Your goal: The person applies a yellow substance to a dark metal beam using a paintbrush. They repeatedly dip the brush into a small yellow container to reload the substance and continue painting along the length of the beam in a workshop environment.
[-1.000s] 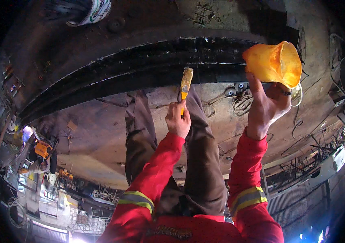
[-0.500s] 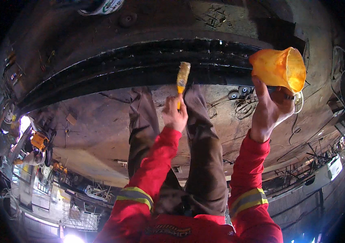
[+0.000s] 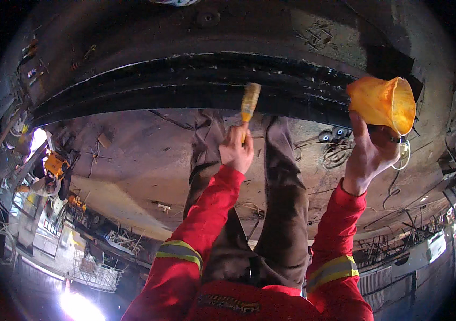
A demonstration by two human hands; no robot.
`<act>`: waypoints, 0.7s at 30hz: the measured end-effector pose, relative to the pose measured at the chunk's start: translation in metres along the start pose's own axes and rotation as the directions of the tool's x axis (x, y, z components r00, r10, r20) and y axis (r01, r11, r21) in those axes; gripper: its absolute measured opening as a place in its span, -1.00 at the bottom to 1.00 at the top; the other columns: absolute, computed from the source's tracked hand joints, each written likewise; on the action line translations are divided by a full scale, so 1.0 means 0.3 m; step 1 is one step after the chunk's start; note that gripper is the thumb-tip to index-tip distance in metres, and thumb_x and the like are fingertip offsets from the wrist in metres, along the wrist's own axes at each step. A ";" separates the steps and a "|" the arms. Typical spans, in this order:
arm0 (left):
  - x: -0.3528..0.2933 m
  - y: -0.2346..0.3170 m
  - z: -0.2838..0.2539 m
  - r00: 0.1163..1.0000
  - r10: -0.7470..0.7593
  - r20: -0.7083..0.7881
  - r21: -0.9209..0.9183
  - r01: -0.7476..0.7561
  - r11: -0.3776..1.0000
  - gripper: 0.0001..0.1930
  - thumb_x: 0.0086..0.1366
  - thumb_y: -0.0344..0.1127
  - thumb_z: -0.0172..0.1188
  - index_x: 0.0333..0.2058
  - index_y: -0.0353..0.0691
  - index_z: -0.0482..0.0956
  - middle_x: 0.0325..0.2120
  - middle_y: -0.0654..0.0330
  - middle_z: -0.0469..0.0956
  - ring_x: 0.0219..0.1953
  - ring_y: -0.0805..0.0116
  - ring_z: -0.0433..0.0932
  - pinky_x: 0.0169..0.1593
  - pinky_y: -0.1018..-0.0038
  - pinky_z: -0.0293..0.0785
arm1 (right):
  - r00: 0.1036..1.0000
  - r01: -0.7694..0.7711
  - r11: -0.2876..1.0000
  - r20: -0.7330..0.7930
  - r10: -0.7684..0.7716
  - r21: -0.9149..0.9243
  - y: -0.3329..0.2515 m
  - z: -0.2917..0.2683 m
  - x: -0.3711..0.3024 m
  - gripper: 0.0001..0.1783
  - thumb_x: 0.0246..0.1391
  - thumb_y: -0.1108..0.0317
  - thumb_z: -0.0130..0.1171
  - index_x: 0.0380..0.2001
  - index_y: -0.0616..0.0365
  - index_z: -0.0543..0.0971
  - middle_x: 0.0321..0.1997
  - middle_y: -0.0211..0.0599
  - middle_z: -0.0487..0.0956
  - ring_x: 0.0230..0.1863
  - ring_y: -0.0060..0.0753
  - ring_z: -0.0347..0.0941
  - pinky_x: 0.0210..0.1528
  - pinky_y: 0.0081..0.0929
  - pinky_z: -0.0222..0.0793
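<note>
A paintbrush (image 3: pixel 250 102) with a yellow handle and tan, worn-looking bristles stands upright in my left hand (image 3: pixel 237 153), whose fingers are closed round the handle. Behind its bristles runs a long black metal beam (image 3: pixel 185 97); whether they touch I cannot tell. My right hand (image 3: pixel 368 158) grips an orange-yellow, soft-looking plastic container (image 3: pixel 378 101) from below, thumb on the near side. The container lies tilted, its wide mouth facing right, and what is inside is hidden. A pale loop (image 3: pixel 407 155) hangs beside that hand.
My legs (image 3: pixel 284 182) stand at the near side of the beam. Cables (image 3: pixel 336 155) and small round parts (image 3: pixel 332 135) lie on the floor to the right. At the far left is a person in orange (image 3: pixel 55 165). Bright light (image 3: pixel 80 306) glares at lower left.
The view has shifted, so the beam, floor and legs sit further right. My right hand with the container appears further right and slightly lower; the brush leans a little more to the right.
</note>
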State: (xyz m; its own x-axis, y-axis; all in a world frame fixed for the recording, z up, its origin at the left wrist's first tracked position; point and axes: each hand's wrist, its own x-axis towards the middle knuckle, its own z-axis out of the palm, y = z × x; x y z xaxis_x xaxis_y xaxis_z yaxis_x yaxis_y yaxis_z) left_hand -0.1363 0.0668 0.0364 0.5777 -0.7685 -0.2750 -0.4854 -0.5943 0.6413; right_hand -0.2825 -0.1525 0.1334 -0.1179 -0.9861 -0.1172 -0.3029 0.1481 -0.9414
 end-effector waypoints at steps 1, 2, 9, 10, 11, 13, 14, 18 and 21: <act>0.014 0.011 -0.034 0.999 -0.018 0.037 -0.004 0.019 1.000 -0.85 0.23 -0.41 0.25 -0.21 -0.13 0.55 -0.37 0.07 0.55 -0.36 -0.01 0.60 -0.34 0.22 0.51 | 1.000 0.015 0.998 0.019 -0.014 -0.056 0.003 -0.004 -0.003 -0.34 -0.27 0.65 0.57 0.01 0.36 0.55 -0.02 -0.25 0.63 0.01 -0.44 0.54 0.17 -0.47 0.37; 0.032 0.012 -0.078 0.997 -0.036 0.075 -0.007 0.037 0.999 -0.83 0.24 -0.40 0.25 -0.18 -0.13 0.55 -0.36 0.07 0.55 -0.36 -0.02 0.60 -0.33 0.21 0.52 | 0.999 0.020 0.998 0.029 -0.019 -0.059 -0.001 0.007 -0.012 -0.34 -0.27 0.65 0.57 0.00 0.36 0.56 -0.01 -0.25 0.63 0.00 -0.45 0.54 0.17 -0.47 0.37; 0.371 -0.088 -0.455 0.959 -0.014 0.285 0.316 -0.080 0.945 -0.79 0.19 -0.41 0.30 -0.17 -0.20 0.58 -0.29 -0.04 0.64 -0.27 -0.06 0.64 -0.22 0.22 0.55 | 0.990 0.054 0.987 0.135 -0.034 -0.149 -0.034 0.111 -0.073 -0.38 -0.19 0.66 0.51 0.03 0.36 0.53 0.01 -0.26 0.61 0.04 -0.46 0.51 0.17 -0.46 0.35; 0.420 -0.096 -0.487 0.928 -0.021 0.372 0.340 -0.115 0.933 -0.78 0.18 -0.42 0.29 -0.17 -0.19 0.59 -0.28 -0.05 0.64 -0.24 -0.07 0.64 -0.19 0.21 0.55 | 0.989 0.046 0.983 0.146 -0.020 -0.180 -0.040 0.126 -0.083 -0.37 -0.21 0.65 0.53 0.02 0.36 0.54 0.01 -0.27 0.62 0.04 -0.48 0.51 0.17 -0.47 0.34; 0.469 -0.097 -0.520 0.889 -0.031 0.457 0.360 -0.153 0.920 -0.77 0.16 -0.43 0.28 -0.17 -0.19 0.59 -0.27 -0.06 0.64 -0.22 -0.09 0.63 -0.17 0.20 0.55 | 0.985 0.080 0.984 0.164 -0.054 -0.157 -0.032 0.140 -0.089 -0.34 -0.25 0.63 0.57 0.01 0.32 0.55 -0.01 -0.34 0.62 0.00 -0.53 0.50 0.13 -0.54 0.34; 0.575 -0.066 -0.593 0.825 -0.009 0.565 0.351 -0.231 0.908 -0.78 0.14 -0.41 0.24 -0.19 -0.13 0.57 -0.32 -0.04 0.65 -0.21 -0.12 0.62 -0.19 0.12 0.54 | 0.983 0.047 0.961 0.183 0.004 -0.272 -0.035 0.160 -0.106 -0.36 -0.26 0.61 0.58 -0.01 0.30 0.56 -0.02 -0.36 0.62 -0.03 -0.56 0.50 0.08 -0.59 0.34; 0.628 -0.051 -0.624 0.788 0.000 0.616 0.342 -0.268 0.901 -0.78 0.12 -0.39 0.23 -0.20 -0.10 0.56 -0.35 -0.03 0.65 -0.21 -0.13 0.62 -0.20 0.08 0.53 | 0.981 0.032 0.943 0.191 0.034 -0.330 -0.036 0.171 -0.118 -0.36 -0.26 0.60 0.58 -0.02 0.29 0.57 -0.02 -0.38 0.62 -0.05 -0.57 0.50 0.06 -0.62 0.34; 0.816 -0.025 -0.642 0.697 -0.040 0.716 0.340 -0.298 0.892 -0.81 0.09 -0.44 0.23 -0.26 -0.18 0.57 -0.33 -0.09 0.64 -0.16 -0.17 0.60 -0.12 0.10 0.50 | 0.975 0.128 0.945 0.211 -0.065 -0.301 -0.009 0.237 -0.145 -0.42 -0.39 0.42 0.65 -0.17 0.18 0.63 -0.09 -0.32 0.61 -0.05 -0.31 0.47 0.05 -0.39 0.36; 0.833 -0.079 -0.602 0.579 -0.055 0.813 0.330 -0.382 0.863 -0.75 0.10 -0.46 0.26 -0.20 -0.27 0.55 -0.29 -0.09 0.64 -0.17 -0.12 0.62 -0.13 0.24 0.51 | 0.937 0.256 0.914 0.314 -0.155 -0.314 -0.007 0.294 -0.156 -0.38 -0.37 0.38 0.63 -0.12 0.17 0.62 -0.06 -0.28 0.63 -0.02 -0.21 0.48 0.08 -0.32 0.38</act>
State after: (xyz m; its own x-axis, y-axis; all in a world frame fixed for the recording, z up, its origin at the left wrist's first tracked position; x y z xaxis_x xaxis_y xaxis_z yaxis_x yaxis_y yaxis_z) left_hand 0.1382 -0.0682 0.0819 -0.1726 -0.6055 -0.7769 -0.8561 -0.2979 0.4223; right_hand -0.1930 -0.1132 0.1130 0.2334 -0.9703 -0.0636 -0.6039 -0.0934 -0.7916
